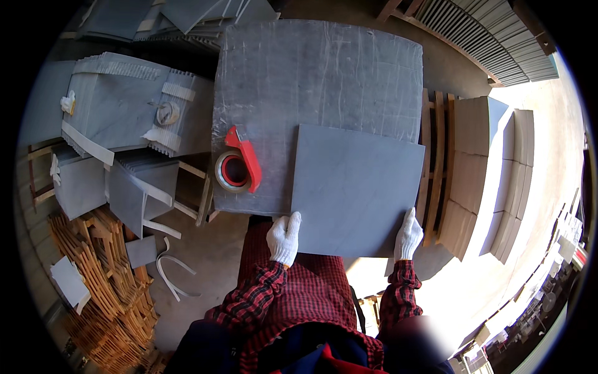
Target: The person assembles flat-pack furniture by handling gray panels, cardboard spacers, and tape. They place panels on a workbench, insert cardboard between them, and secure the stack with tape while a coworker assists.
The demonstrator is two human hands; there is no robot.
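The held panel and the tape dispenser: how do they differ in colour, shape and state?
The panel is grey; the tape dispenser is mainly red. The panel is a flat, four-cornered sheet; the tape dispenser carries a round roll. The left hand and right hand hold the panel; the tape dispenser lies untouched. Both are smaller than the work surface.

The floor [208, 249] lies shaded at left, brightly lit at right.

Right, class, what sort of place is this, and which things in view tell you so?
Probably a stone or tile workshop or warehouse: stacked grey rectangular slabs lie at left, near piled brown wooden slats, and a red handheld tape dispenser lies on the flat grey work surface.
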